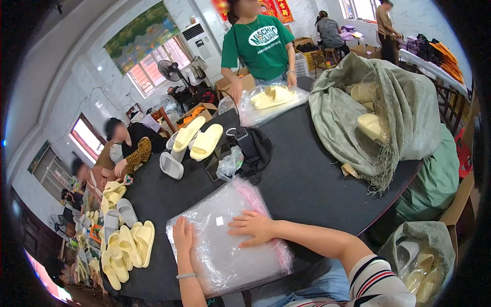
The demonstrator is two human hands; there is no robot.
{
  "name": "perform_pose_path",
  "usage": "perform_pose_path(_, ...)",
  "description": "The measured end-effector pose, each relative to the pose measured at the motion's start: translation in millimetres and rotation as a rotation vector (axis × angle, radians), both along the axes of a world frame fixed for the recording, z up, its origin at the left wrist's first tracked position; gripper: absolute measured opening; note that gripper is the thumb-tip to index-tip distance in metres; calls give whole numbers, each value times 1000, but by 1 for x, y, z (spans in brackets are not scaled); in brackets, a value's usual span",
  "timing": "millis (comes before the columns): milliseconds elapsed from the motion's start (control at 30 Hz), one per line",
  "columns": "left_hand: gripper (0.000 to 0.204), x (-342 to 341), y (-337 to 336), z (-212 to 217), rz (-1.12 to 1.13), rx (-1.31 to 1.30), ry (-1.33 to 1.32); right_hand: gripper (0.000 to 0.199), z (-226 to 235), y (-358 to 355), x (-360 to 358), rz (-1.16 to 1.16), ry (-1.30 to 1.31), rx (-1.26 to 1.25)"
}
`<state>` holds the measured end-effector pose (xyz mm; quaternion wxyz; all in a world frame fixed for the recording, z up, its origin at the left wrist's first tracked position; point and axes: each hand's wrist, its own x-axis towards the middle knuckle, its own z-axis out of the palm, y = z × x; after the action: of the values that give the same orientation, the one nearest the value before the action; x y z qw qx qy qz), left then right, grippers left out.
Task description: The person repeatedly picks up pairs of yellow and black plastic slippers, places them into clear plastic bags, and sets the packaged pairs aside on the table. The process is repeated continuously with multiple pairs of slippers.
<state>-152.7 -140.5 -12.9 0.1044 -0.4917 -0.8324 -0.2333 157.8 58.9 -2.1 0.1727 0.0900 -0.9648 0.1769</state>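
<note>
A stack of clear plastic bags (pixel 220 250) with pink edges lies on the black table in front of me. My right hand (pixel 253 228) rests flat on its upper right part, palm down with the fingers spread. Along the left edge of the stack lies my left hand (pixel 182 236), fingers stretched out and nothing visible in them. A small white label (pixel 220 221) shows between the two hands. Beyond the stack stand a pair of pale yellow slippers (pixel 206 142) and a grey slipper (pixel 172 165).
A crumpled clear bag (pixel 230 162) and a black bag (pixel 258 153) lie past the stack. Yellow slippers (pixel 128 245) crowd the left side. A large woven sack (pixel 327 110) holding bagged slippers sits at the right. Across the table, a person in green (pixel 261 46) handles bagged slippers (pixel 273 97).
</note>
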Motion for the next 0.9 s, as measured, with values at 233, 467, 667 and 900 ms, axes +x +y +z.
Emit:
perform_pose_path(233,44,3,0,1,9,3,1,62,-2,0,0,1,35,-3)
perform_pose_path(467,45,4,0,1,0,20,-6,63,0,3,1,3,31,-8)
perform_pose_path(667,45,5,-3,4,5,16,-18,63,3,0,2,-1,-14,1)
perform_pose_path(900,46,3,-2,0,3,25,-8,63,4,-1,3,0,-11,11)
